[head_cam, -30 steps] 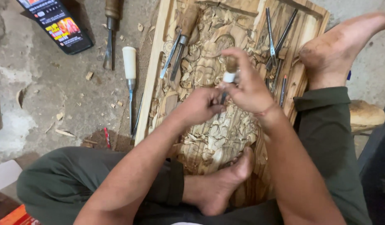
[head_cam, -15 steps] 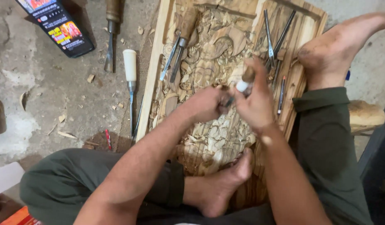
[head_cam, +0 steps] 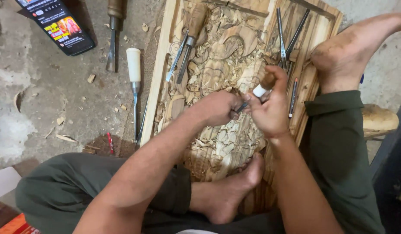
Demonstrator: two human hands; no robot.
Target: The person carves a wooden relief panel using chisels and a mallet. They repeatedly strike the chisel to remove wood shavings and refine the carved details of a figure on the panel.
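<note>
Carved wooden panel (head_cam: 218, 82): a long, pale brown board with a raised plain border, lying flat on the concrete floor (head_cam: 44, 99) between the seated person's legs. Its middle is cut into deep relief of curling, leaf-like shapes, and loose shavings lie over the carving. One bare foot (head_cam: 228, 190) rests on the near end of the panel; the other foot (head_cam: 352, 52) presses on its right border.

Right hand (head_cam: 270, 110): fingers clenched around a chisel (head_cam: 259, 89) with a brown wooden handle and a white collar. The handle sticks up out of the fist and tilts away from the person; the steel shaft slants down to the left toward the carving.

Left hand (head_cam: 220, 106): fingers curled over the lower shaft of the same chisel, just beside the right hand, knuckles touching or nearly touching the carved surface. The cutting tip is hidden under this hand.

Spare tools on the panel: two chisels with a wooden handle (head_cam: 189, 41) lie near the upper left of the carving; thin metal tools (head_cam: 289, 37) lie along the right border.

Tools on the floor, left of the panel: a white-handled chisel (head_cam: 134, 78), a dark-handled chisel (head_cam: 113, 32), a phone (head_cam: 57, 24) with a lit screen, and a small red pencil (head_cam: 110, 142).
</note>
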